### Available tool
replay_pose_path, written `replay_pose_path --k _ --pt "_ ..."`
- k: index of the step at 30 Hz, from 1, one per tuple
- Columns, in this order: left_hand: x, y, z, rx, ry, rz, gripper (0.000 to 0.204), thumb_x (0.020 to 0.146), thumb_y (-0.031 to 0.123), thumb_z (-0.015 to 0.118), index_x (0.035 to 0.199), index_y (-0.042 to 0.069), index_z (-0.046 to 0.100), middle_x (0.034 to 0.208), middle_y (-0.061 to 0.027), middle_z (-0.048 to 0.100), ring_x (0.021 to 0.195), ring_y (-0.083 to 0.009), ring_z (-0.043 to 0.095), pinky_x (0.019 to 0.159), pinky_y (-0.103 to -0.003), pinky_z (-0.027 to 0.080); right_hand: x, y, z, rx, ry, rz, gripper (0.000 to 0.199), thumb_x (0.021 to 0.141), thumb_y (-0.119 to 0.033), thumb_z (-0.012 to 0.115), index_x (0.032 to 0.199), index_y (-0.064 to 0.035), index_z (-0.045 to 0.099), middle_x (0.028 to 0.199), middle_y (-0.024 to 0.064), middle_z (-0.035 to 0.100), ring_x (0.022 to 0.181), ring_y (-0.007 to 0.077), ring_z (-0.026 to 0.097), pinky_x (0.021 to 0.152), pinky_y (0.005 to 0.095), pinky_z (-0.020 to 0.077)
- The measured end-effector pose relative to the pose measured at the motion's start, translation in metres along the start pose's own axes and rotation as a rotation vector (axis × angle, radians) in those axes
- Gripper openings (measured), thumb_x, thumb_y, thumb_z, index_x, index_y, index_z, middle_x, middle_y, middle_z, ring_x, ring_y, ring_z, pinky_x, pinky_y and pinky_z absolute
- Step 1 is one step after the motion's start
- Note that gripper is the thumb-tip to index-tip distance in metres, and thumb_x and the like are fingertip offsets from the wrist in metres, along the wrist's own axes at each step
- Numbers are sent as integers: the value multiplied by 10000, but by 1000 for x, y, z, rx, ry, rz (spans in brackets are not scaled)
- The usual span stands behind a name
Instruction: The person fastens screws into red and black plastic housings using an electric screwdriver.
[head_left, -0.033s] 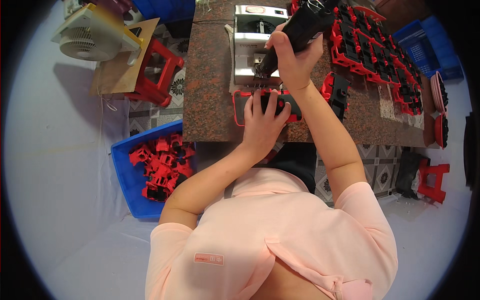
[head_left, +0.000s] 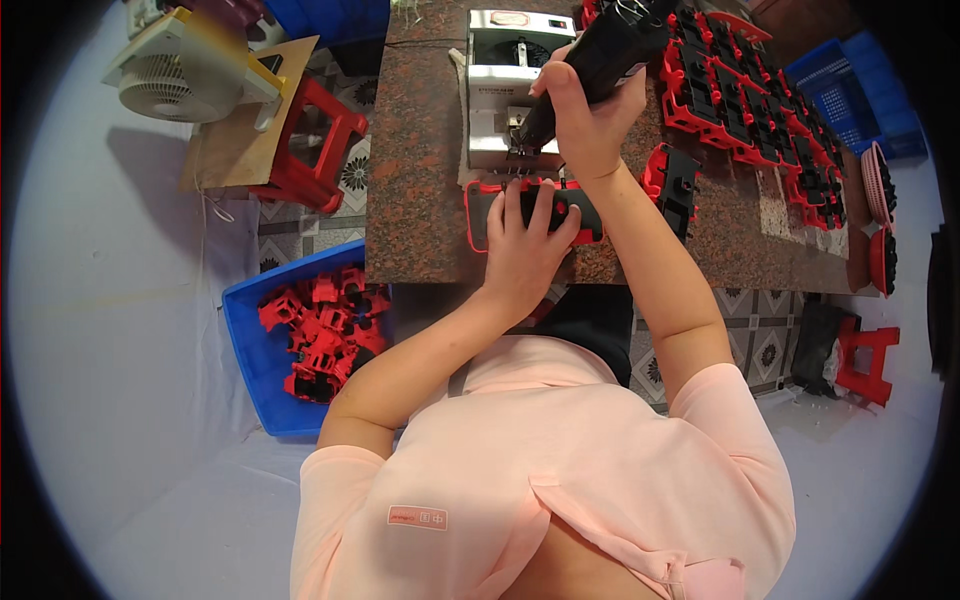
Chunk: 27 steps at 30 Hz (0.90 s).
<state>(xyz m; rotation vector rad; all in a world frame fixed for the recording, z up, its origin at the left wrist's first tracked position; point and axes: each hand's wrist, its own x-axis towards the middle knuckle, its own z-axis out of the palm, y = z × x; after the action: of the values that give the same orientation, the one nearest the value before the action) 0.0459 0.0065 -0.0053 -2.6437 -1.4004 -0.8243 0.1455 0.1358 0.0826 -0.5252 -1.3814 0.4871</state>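
Red-rimmed casing [head_left: 480, 217] under the left hand [head_left: 524, 248]

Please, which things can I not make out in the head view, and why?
All in the head view:
Middle of the red-and-black part: under the left hand.
Upper end of the black tool: cut off by the top edge.
Much of the blue bin's bottom: covered by red pieces.

The handheld tool [head_left: 598, 75] looks like matt plastic, the red-edged housing [head_left: 482, 222] smooth plastic, the worktop [head_left: 420, 200] polished stone.
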Motion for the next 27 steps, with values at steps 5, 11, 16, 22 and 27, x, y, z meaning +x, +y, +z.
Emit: replay_pose_path --k 5,11,16,22,27 --pt "0 2 -5 8 -9 -15 448 766 170 684 1205 172 596 1359 -199 457 1231 -489 413 1029 -581 342 -1 1 0 39 24 10 273 910 -62 678 1041 -10 445 787 69 607 628 117 591 579 259 502" --pt "5 -5 0 -49 20 -10 443 764 143 674 1197 175 587 1286 -154 501 1169 -428 465 1023 -562 365 12 8 7 -63 2 203 302 864 -146 754 987 -27 505 760 30 612 620 96 598 555 241 493" --pt "8 -7 -2 22 23 20 434 780 154 673 1204 184 583 1251 -131 523 1137 -397 490 1031 -527 365 12 -12 9 162 35 192 249 940 -187 657 969 3 498 709 76 611 566 146 613 522 276 518" --pt "8 -8 0 -34 21 -1 298 817 132 642 1107 198 655 1255 -117 547 1159 -374 497 1056 -510 345 -5 -36 30 233 -69 91 383 953 -247 636 1132 38 454 769 117 618 602 166 617 545 299 527" --pt "7 -8 -2 -18 8 9 266 812 137 650 1071 194 666 1254 -111 548 1153 -365 494 1058 -513 344 -5 -34 30 223 -63 88 424 949 -270 643 1166 30 436 795 131 619 612 182 616 561 312 532"
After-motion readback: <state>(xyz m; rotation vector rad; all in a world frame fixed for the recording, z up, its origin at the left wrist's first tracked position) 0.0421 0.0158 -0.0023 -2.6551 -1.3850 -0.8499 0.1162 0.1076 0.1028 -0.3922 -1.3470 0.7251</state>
